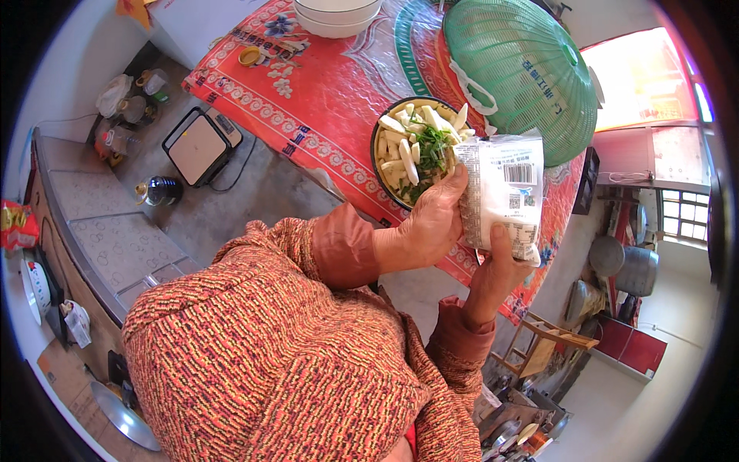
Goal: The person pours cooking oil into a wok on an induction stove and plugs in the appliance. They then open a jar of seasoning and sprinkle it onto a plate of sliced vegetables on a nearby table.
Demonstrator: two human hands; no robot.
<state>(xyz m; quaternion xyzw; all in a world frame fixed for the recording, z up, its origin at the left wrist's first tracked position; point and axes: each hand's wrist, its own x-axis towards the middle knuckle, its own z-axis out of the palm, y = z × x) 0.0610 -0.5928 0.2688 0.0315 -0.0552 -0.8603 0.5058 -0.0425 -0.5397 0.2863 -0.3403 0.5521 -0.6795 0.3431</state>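
A plastic packet point(496, 199) with white contents is held between my two hands, above the table's near edge. Writing and printed codes cover the side that shows. My left hand point(432, 216) grips its left edge, with the thumb on top. My right hand point(500, 277) holds the bottom end, thumb across the print. Just past my left hand, a dark-rimmed bowl point(376, 164) stands on the table. Pale cut vegetable pieces point(394, 144) fill it, with chopped green leaves point(433, 147) on top. The packet and my left hand hide part of the bowl's right side.
A green plastic mesh cover point(519, 75) sits right of the bowl on the red patterned tablecloth point(335, 115). Stacked white bowls point(338, 23) and a small yellow lid point(249, 56) lie farther back. An induction cooker point(199, 144) and dark bottle point(164, 190) are left; a wooden chair point(537, 346) is right.
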